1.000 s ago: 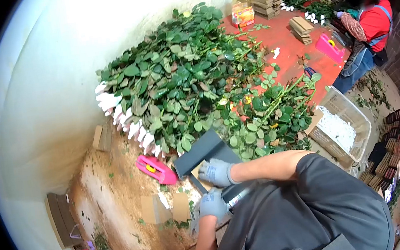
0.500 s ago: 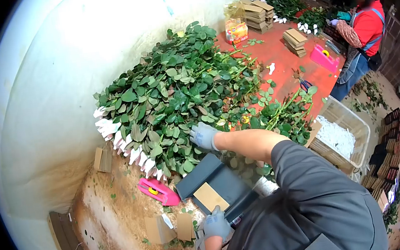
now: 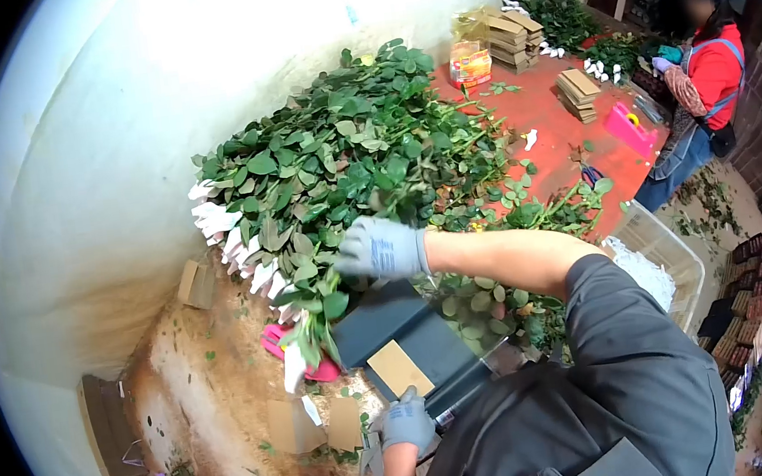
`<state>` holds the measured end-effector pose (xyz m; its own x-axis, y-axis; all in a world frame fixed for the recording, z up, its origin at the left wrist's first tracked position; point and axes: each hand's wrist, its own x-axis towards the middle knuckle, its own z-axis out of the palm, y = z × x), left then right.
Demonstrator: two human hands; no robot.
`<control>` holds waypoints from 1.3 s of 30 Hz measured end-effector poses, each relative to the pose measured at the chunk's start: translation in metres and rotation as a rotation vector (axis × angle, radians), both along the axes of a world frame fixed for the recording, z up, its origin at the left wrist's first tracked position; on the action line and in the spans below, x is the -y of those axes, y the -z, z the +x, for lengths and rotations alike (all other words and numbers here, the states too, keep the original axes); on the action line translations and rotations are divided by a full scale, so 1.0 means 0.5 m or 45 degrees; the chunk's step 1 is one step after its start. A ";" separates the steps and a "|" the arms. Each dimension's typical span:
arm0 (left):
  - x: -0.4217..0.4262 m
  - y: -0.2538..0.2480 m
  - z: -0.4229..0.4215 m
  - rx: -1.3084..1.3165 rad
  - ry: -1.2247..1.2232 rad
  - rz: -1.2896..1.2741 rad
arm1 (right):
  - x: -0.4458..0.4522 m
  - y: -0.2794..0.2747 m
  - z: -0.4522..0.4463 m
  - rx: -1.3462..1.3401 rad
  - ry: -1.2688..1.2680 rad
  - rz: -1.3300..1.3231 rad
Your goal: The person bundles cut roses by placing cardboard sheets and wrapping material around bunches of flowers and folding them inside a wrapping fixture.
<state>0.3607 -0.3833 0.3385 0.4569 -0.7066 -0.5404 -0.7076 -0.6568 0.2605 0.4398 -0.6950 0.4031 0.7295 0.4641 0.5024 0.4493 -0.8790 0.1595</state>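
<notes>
My right hand (image 3: pixel 382 247), in a grey glove, is closed around a leafy rose (image 3: pixel 316 311), whose white-wrapped head (image 3: pixel 294 368) points down and left over the table. Behind it lies a large pile of leafy roses (image 3: pixel 324 159), with white-wrapped heads along its left edge. Below, a dark grey tray-like stand (image 3: pixel 377 319) carries a flat cardboard piece (image 3: pixel 399 369). My gloved left hand (image 3: pixel 406 425) grips the near edge of that cardboard with its thumb on top; its other fingers are partly hidden. A pink tape dispenser (image 3: pixel 324 371) is partly covered by the rose.
Cardboard pieces (image 3: pixel 295 426) lie left of my left hand. A clear bin (image 3: pixel 682 249) of white pieces stands right. Along the red table (image 3: pixel 547 156) are cardboard stacks (image 3: pixel 578 95), scissors (image 3: pixel 592 176) and another pink dispenser (image 3: pixel 631 129). A person in red (image 3: pixel 718 73) works at the far end.
My right hand has lifted from the pile and come nearer with a rose in it. My left hand stays at the cardboard. The view has shifted slightly.
</notes>
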 end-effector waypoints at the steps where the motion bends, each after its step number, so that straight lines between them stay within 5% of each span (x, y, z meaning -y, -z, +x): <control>1: -0.002 0.001 -0.001 0.000 -0.018 -0.015 | -0.031 -0.024 -0.027 -0.064 -0.022 -0.039; 6: -0.010 0.022 0.003 0.040 -0.008 -0.044 | -0.157 -0.069 -0.155 0.185 -0.064 -0.154; 8: -0.002 -0.030 -0.012 0.006 0.011 0.076 | -0.158 -0.055 -0.206 -0.073 0.020 -0.015; 13: -0.033 0.078 0.000 0.112 0.067 -0.137 | -0.132 0.066 -0.264 -0.898 0.316 0.017; 16: -0.026 0.049 0.004 0.066 0.038 -0.141 | -0.108 0.197 -0.281 -1.123 0.450 -0.123; 19: -0.016 0.019 0.006 0.015 0.021 -0.064 | -0.121 0.176 -0.268 -1.327 0.405 -0.259; 22: -0.010 0.014 0.008 0.014 0.029 -0.035 | -0.182 0.131 -0.254 -1.150 0.598 -0.352; 25: -0.026 0.067 0.001 0.089 0.059 -0.109 | -0.233 0.088 -0.222 -0.919 0.386 0.010; 33: -0.033 0.016 0.035 -0.089 0.044 -0.188 | -0.267 0.234 -0.172 -1.162 0.017 0.247; 36: -0.062 0.008 0.091 -0.708 -0.240 -0.706 | -0.259 0.236 -0.178 -1.314 -0.071 0.302; 39: -0.068 0.007 0.121 -0.642 -0.544 -0.586 | -0.256 0.246 -0.182 -1.356 -0.166 0.339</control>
<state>0.4213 -0.3493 0.3349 0.5170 -0.7278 -0.4506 -0.1443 -0.5930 0.7922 0.3487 -0.5669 0.2799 0.8016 0.5392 -0.2584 0.3359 -0.7637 -0.5514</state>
